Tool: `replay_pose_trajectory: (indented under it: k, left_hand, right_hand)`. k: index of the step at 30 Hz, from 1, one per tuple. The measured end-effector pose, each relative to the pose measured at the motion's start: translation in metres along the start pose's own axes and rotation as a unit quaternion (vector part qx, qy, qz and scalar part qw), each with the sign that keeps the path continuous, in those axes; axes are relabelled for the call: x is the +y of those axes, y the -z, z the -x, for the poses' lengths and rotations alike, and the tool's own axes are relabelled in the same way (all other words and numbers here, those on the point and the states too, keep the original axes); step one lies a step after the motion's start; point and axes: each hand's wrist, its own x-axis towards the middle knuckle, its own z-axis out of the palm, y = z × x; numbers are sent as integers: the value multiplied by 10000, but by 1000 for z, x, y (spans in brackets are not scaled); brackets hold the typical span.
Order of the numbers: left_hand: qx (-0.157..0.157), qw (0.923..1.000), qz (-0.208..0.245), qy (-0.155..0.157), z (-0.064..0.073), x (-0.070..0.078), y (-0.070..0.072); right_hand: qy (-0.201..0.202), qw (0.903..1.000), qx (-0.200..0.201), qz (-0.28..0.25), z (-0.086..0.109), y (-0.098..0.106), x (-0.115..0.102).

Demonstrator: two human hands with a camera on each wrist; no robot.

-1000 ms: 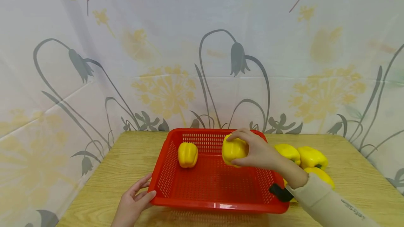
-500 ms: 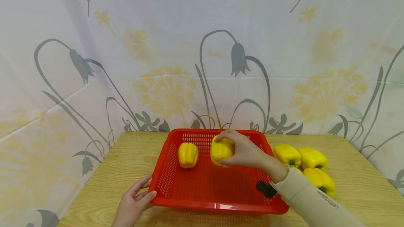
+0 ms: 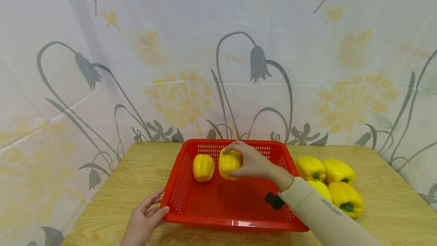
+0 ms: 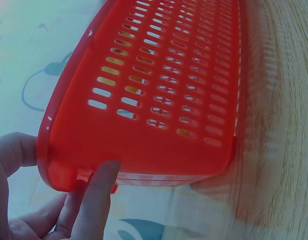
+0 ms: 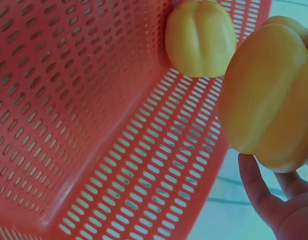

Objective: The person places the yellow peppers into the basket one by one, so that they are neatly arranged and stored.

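Note:
A red plastic basket (image 3: 259, 224) with slotted walls stands on the table. My left hand (image 3: 145, 215) grips its near left corner, thumb on the rim and fingers against the outer wall (image 4: 179, 100). My right hand (image 3: 250, 162) holds a yellow bell pepper (image 3: 228, 167) over the basket, fingers on its far side and thumb on its near side. In the right wrist view this bell pepper (image 5: 266, 95) is large at the right, fingertips against its lower side. Another yellow bell pepper (image 3: 203, 168) rests in the basket's left part, beside the held one.
Several yellow bell peppers (image 3: 346, 198) sit close together on the wooden table (image 3: 385, 208), right of the basket; the right sleeve partly covers one. A floral-patterned cloth (image 3: 191, 48) hangs behind the table. A black strap piece (image 3: 274, 201) sits at the right wrist.
My right hand has moved left over the basket with the bell pepper, toward the one inside. More of the peppers on the right now show. The left hand has stayed at the corner.

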Motion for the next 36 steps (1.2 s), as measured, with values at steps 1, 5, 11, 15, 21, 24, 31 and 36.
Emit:
replay_pose_trajectory:
  k: [1, 5, 11, 15, 21, 24, 31, 36]
  left_hand:
    - [5, 10000, 3, 2, 0, 0, 0]
    - [-11, 10000, 47, -37, -1, -2, 0]
    - [-45, 9998, 185, -67, -1, -1, -1]
    - [-33, 9998, 195, -77, 0, 0, -2]
    - [-60, 9996, 243, -113, 0, 0, -1]
    - [-101, 9994, 280, -147, 0, 0, 0]
    - [-98, 9994, 285, -170, 0, 0, 0]
    - [-117, 9993, 302, -174, -1, -1, 1]
  right_hand:
    - [4, 10000, -37, 6, -2, -2, 1]
    - [-26, 9999, -118, 47, -8, -8, 6]
    - [-155, 9994, -278, 117, -18, -18, 14]
    - [-333, 9985, -421, 99, -24, -22, 17]
    - [-528, 9971, -505, 208, -30, -27, 23]
    - [-506, 9964, -583, 345, -32, -30, 27]
    - [-305, 9945, -838, 541, -33, -41, 38]
    - [-366, 9929, -863, 730, -33, -47, 44]
